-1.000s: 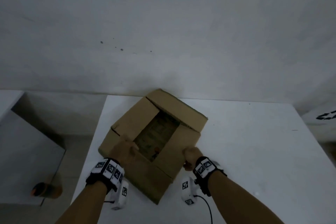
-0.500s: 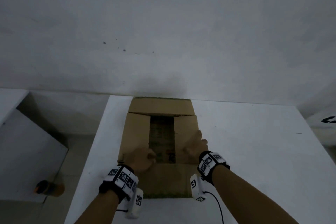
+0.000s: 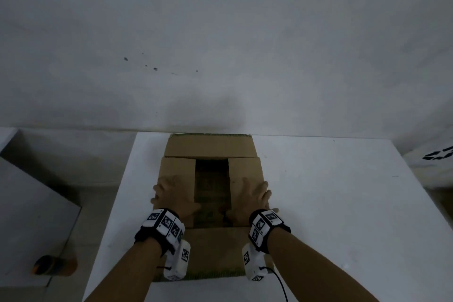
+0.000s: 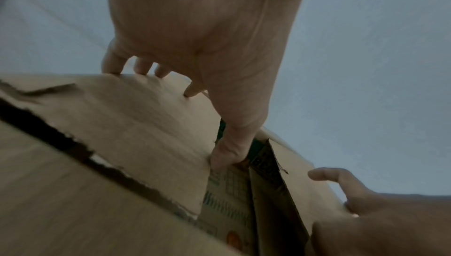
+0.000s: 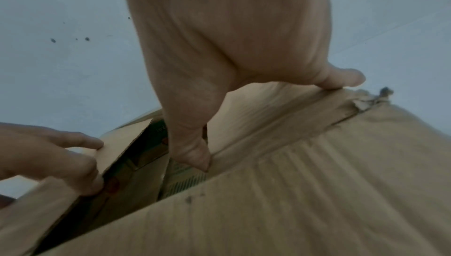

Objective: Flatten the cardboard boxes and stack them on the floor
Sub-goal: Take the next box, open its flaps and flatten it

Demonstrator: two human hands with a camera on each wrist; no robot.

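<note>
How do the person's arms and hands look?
Bare forearms, no sleeves; bare left hand and right hand. Each wrist has a black band with white tiles bearing black square markers, plus a white marked block. A black cable leaves the right block.

1. A white table [image 3: 343, 203] is seen across the lower centre and lower right of the frame.
2. A cardboard box [image 3: 210, 149] is laid on it, left of centre, reaching its far edge.
</note>
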